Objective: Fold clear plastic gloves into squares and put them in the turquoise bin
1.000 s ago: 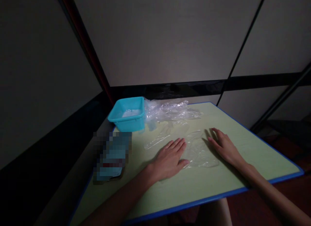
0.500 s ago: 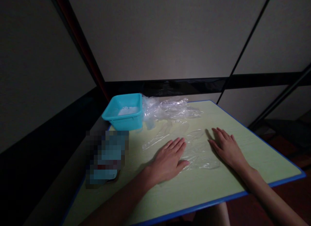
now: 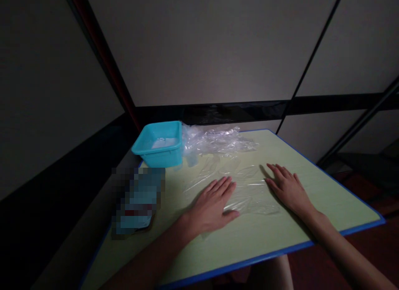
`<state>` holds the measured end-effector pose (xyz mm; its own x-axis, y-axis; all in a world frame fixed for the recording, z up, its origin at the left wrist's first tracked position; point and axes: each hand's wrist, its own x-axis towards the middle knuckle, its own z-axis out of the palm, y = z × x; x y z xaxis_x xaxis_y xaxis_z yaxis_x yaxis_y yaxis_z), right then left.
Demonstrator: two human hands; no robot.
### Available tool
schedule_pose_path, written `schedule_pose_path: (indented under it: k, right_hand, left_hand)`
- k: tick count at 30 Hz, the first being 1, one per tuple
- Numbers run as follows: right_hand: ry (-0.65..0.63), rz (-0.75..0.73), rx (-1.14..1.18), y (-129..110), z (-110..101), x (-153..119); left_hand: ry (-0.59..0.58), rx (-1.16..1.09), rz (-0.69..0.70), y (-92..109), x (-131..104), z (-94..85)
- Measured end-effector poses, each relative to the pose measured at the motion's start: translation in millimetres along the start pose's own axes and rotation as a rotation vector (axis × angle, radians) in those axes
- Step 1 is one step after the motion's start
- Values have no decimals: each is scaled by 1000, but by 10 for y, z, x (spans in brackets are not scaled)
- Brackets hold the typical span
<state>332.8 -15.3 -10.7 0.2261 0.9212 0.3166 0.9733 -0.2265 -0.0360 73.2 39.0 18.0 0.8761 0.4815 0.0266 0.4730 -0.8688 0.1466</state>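
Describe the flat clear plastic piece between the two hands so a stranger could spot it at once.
On the pale green table with the blue edge, look between the left hand and the right hand, both lying palm down. The clear plastic sheet lies smoothed flat there, touched by both. Unlike the crumpled plastic pile beside the turquoise tub, it is flat.

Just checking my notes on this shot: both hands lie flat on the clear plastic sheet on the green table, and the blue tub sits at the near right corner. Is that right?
Not quite. In the head view the blue tub sits at the far left corner of the green table. The rest stands: left hand and right hand lie flat on the clear plastic sheet.
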Motion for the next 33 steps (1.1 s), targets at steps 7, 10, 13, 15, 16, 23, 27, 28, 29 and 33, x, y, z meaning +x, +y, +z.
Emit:
schedule_pose_path:
  k: [7,10,13,15,16,23,27,28,29,33]
  right_hand:
    - [-3,2,0,4,4,0]
    - [6,4,-6,1,6,-1]
    - [25,21,-20,-7,9,-5]
    - [33,28,-22,-9,17,-9]
    - [35,30,-21,-7,22,-12]
    - [63,48,-31,-6,36,-31]
    - [37,60,-36,-11,25,-25]
    - [30,61,-35,-9,22,-21]
    - [25,63,-33,-4,21,-18]
    - [17,85,-12,25,20,-4]
  left_hand:
    - [-50,10,-24,-20,-146,-46]
    - [-58,25,-52,-31,-197,-62]
    - [-49,37,-28,2,-180,-105]
    - [-41,27,45,69,-99,-146]
    - [-33,18,92,115,-33,-165]
    - [22,38,346,395,620,-97]
    - [-15,32,338,366,785,33]
    - [-19,25,338,349,792,52]
    - [-23,18,339,333,790,63]
    - [-45,5,353,283,739,48]
